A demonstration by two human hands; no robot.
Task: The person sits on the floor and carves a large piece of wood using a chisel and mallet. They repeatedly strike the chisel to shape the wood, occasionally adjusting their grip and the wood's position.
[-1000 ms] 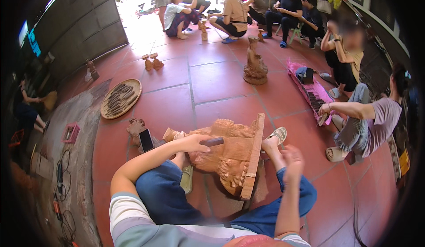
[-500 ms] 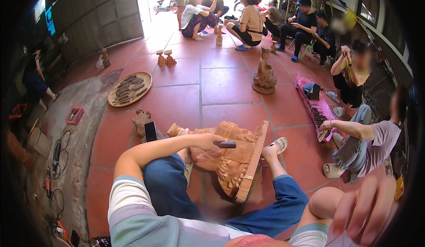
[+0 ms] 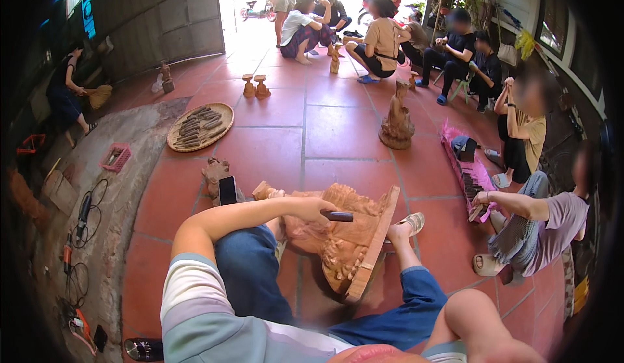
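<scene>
A large carved wooden statue point(image 3: 335, 233) lies on its side on the floor between my legs, its flat base facing right. My left hand point(image 3: 313, 209) is over the carving, closed around a short dark brown bar-shaped tool point(image 3: 338, 217); its far end is hidden in the fist. My right arm is bent at the lower right. Only part of my right hand point(image 3: 517, 351) shows at the bottom edge, its fingers out of sight. A phone point(image 3: 227, 190) leans on a small rough carving point(image 3: 215, 172) beyond my left knee.
A round woven tray point(image 3: 227, 128) holds several dark tools. A standing carved figure point(image 3: 397, 119) is ahead. At right, a seated person point(image 3: 552, 220) is beside a pink sheet point(image 3: 448, 133) with tools. Cables and a power tool point(image 3: 84, 213) lie left; several people sit at the back.
My right hand has dropped from the lower right to the bottom edge. My left hand keeps the dark tool over the statue. The view has shifted slightly; a person sweeping shows more at left.
</scene>
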